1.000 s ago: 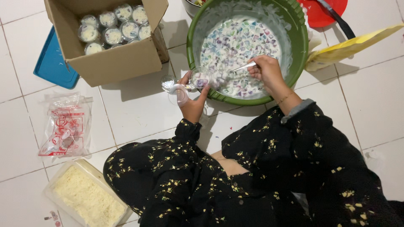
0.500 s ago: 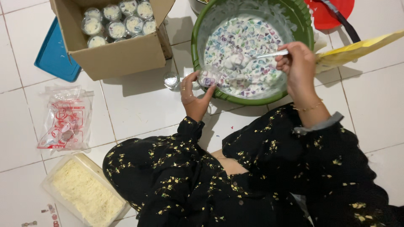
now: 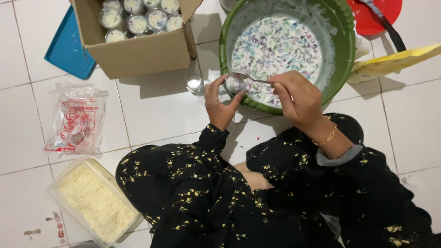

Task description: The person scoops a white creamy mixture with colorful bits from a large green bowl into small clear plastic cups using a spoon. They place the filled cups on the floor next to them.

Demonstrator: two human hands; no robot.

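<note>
A green basin (image 3: pixel 342 59) on the white tiled floor holds a milky mix with coloured cubes. My left hand (image 3: pixel 219 103) holds a small clear plastic cup (image 3: pixel 234 83) at the basin's near rim. My right hand (image 3: pixel 296 96) grips a metal spoon (image 3: pixel 251 79) whose bowl sits over the cup's mouth. Just left of the cup a small clear lid or cup (image 3: pixel 194 84) lies on the floor.
A cardboard box (image 3: pixel 142 53) with several filled, lidded cups stands at the top left, on a blue lid (image 3: pixel 66 46). A plastic bag (image 3: pixel 73 121) and a clear tub of grated cheese (image 3: pixel 94 202) lie at the left. A red lid (image 3: pixel 372 16) and yellow cloth (image 3: pixel 395 59) are at the right.
My right hand has brought the spoon back from over the basin to the cup in my left hand. The camera view has shifted slightly.
</note>
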